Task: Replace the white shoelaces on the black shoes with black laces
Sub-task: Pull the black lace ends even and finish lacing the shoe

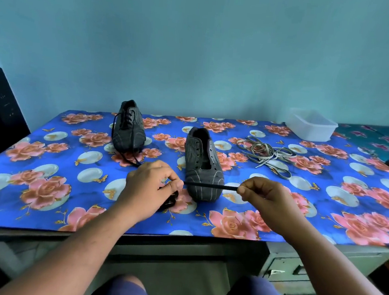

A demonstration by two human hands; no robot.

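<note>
The left hand (151,186) and right hand (263,196) each pinch the black lace (210,186), stretched taut left to right across the toe of the unlaced shoe (202,164). This shoe lies on the tabletop (300,219), toe toward the person. The laced shoe (129,128) sits back left, the white laces (267,155) back right.

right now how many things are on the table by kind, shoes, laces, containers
Black shoes: 2, the laced shoe and the unlaced shoe
Black laces: 2, one threaded in the laced shoe, one black lace stretched between the left hand and right hand
White laces: 1 tangled pile, count unclear
Plastic container: 1
Total: 6
</note>
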